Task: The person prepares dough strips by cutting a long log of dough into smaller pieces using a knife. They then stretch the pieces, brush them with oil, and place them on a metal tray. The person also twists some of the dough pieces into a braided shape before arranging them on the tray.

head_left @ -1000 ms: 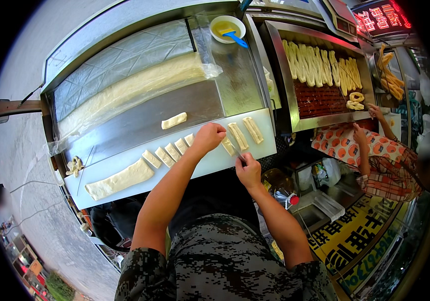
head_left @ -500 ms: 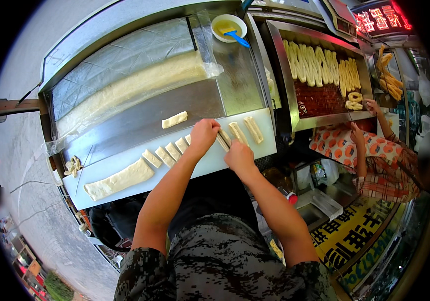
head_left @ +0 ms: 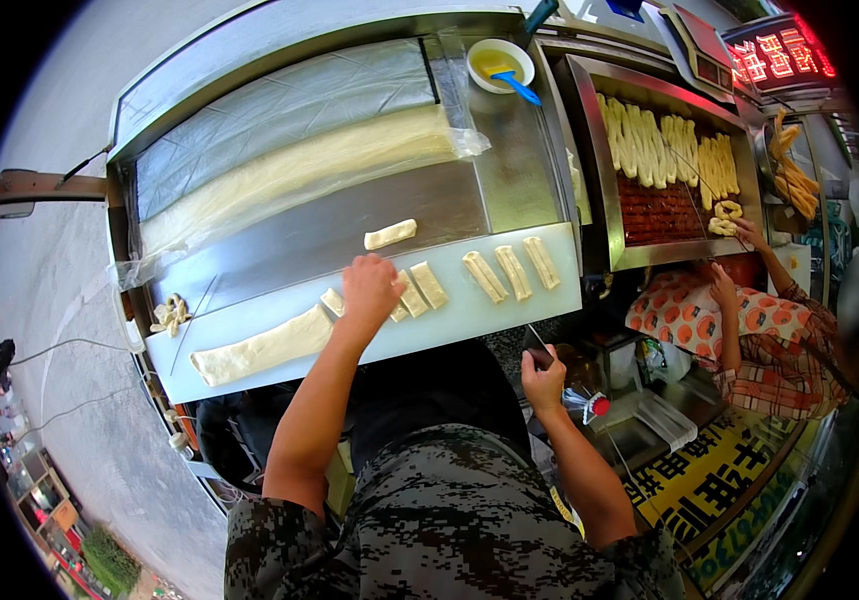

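My left hand (head_left: pixel 372 288) is over a row of short cut dough pieces (head_left: pixel 429 285) on the white cutting board (head_left: pixel 449 330). Its fingers are curled, and what lies under them is hidden. A long uncut dough strip (head_left: pixel 261 347) lies left of the row. Three stacked dough strips (head_left: pixel 512 272) lie to the right, each creased lengthwise. My right hand (head_left: pixel 543 378) is just off the board's near edge, closed around a dark, flat blade-like tool (head_left: pixel 538 349). One dough piece (head_left: pixel 390 235) rests beyond the board on the metal worktop (head_left: pixel 349 215).
A plastic-covered dough slab (head_left: pixel 299 170) spans the worktop. A white bowl (head_left: pixel 500 66) with yellow liquid and a blue brush (head_left: pixel 517 87) stands at the far right. Beyond is a tray (head_left: pixel 604 215) of pale dough twists; a co-worker's hand (head_left: pixel 749 233) is near it. Dough scraps (head_left: pixel 170 314) lie left.
My right hand has left the dough strip and drawn back to the near right, now with the dark tool. My left hand has moved left over the row, leaving a third stacked strip behind.
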Motion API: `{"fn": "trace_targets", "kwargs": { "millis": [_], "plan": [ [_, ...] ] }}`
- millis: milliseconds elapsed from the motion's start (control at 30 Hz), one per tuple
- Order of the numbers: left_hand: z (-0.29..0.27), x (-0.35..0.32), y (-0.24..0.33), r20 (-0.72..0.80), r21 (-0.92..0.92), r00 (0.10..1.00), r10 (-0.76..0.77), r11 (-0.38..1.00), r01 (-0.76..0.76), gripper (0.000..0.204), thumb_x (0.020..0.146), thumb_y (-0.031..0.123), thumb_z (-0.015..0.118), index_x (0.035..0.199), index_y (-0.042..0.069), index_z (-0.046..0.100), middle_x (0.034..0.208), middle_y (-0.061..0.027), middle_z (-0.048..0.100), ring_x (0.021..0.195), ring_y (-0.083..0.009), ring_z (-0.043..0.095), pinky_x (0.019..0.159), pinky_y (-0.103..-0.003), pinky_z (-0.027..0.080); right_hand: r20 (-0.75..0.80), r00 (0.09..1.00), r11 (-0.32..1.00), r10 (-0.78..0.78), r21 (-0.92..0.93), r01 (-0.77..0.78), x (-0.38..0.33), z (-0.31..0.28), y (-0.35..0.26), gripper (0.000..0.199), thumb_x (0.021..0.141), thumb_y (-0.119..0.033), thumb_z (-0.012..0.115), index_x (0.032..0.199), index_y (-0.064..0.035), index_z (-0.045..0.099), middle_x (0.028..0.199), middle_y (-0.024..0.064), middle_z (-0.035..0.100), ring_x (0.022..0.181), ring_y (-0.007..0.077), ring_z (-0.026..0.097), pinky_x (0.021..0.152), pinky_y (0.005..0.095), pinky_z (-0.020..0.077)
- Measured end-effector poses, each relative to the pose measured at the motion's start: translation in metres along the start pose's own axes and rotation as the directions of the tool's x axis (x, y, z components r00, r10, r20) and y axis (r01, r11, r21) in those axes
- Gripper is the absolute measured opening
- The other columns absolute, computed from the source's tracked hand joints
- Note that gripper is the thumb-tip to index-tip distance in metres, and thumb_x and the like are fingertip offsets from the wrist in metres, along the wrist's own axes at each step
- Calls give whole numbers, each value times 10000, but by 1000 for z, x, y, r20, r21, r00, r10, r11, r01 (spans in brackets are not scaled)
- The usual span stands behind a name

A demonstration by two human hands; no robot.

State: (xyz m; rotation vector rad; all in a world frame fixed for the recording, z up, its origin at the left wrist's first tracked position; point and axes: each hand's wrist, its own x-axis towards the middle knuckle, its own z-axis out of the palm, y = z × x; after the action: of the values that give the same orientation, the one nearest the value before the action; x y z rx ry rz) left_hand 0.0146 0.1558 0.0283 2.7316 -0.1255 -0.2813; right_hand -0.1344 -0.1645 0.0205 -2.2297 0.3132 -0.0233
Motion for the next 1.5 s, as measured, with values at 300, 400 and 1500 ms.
{"fn": "trace_targets", "kwargs": {
  "millis": [300,400,1500],
  "plan": [
    [-5,-37,47,-390,-447,920,50,863,-236,164,727,-11,660,787,70,531,788,-108,575,758,-316,567,649,-421,469,87,996,987,36,152,-49,24,43,-44,149,815,-85,697,913,13,641,759,139,709,692,267,709,645,342,538],
    [22,-39,57,-227,-333,958,173,911,-243,207,713,46,715,806,70,531,855,-94,582,829,-298,570,695,-428,475,89,995,989,50,133,-61,26,47,-42,160,815,-91,697,910,23,638,764,144,710,702,269,711,654,347,541],
    [39,37,38,332,-517,943,-29,831,208,244,779,218,658,955,71,740,889,-144,717,845,-309,686,753,-397,540,165,981,989,-107,-83,122,50,77,-62,125,837,-133,668,827,-50,574,680,166,641,641,366,653,579,438,518]
  ]
}}
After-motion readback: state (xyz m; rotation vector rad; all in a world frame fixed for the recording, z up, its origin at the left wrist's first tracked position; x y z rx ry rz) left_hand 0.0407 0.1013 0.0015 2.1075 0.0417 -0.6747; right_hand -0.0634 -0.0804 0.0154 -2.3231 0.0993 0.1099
